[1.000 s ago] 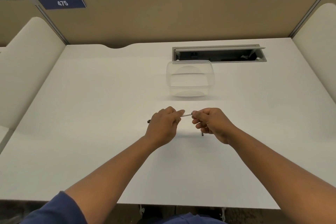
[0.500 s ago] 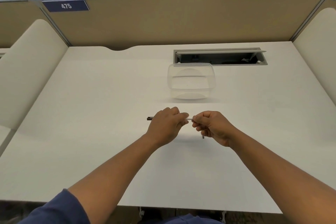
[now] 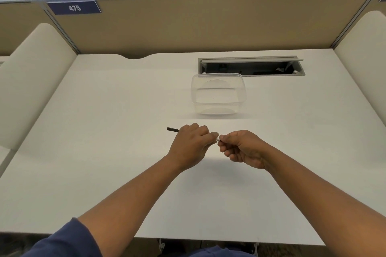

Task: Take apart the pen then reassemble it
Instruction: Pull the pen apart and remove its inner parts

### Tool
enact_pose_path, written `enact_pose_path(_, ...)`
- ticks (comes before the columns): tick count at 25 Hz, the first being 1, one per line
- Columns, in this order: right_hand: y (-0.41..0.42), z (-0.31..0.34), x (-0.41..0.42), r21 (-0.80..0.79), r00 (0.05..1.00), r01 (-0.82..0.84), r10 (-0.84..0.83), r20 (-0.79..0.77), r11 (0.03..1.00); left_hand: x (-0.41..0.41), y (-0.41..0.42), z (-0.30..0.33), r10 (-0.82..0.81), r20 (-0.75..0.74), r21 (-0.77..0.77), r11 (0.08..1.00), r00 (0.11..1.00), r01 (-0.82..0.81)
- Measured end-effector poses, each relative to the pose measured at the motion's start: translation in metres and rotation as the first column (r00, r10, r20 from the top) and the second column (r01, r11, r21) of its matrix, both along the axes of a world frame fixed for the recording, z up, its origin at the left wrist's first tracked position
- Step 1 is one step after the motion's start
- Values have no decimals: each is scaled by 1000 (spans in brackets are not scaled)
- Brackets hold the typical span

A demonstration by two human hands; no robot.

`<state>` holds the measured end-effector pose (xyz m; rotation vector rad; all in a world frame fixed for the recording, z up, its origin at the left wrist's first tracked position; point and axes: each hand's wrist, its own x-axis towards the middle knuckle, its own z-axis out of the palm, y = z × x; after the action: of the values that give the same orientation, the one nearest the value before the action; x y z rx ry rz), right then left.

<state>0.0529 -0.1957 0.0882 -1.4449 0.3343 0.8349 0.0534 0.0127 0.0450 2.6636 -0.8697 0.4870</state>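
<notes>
My left hand (image 3: 191,145) grips the pen, and the pen's dark end (image 3: 173,129) sticks out to the left of my knuckles. A short white stretch of the pen (image 3: 217,138) shows between my two hands. My right hand (image 3: 242,148) pinches that white end with fingers curled. Both hands hover just above the white desk (image 3: 104,152), near its middle. Most of the pen is hidden inside my left fist.
A clear plastic container (image 3: 218,94) stands on the desk just beyond my hands. Behind it an open cable tray (image 3: 250,66) is cut into the desk. Beige partitions enclose the desk at the back and both sides.
My hands have come closer together, so less of the white part shows between them. The pen's dark end has tilted up and away to the left. The small dark bit below my right hand is gone from view.
</notes>
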Motion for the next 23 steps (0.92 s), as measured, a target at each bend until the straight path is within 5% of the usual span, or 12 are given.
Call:
enact_pose_path(5, 0, -1, -1, 40, 997, 36, -33, -63, 999, 0, 2, 0, -37, 60, 38, 999, 998, 35)
enact_pose_path(15, 8, -7, -4, -262, 900, 64, 58, 431, 963, 8, -1, 22, -39, -73, 7, 999, 997, 40)
enact_pose_path(23, 16, -7, -14, -380, 791, 135, 131, 598, 915, 9, 3, 29, -19, -156, 39, 999, 988, 25)
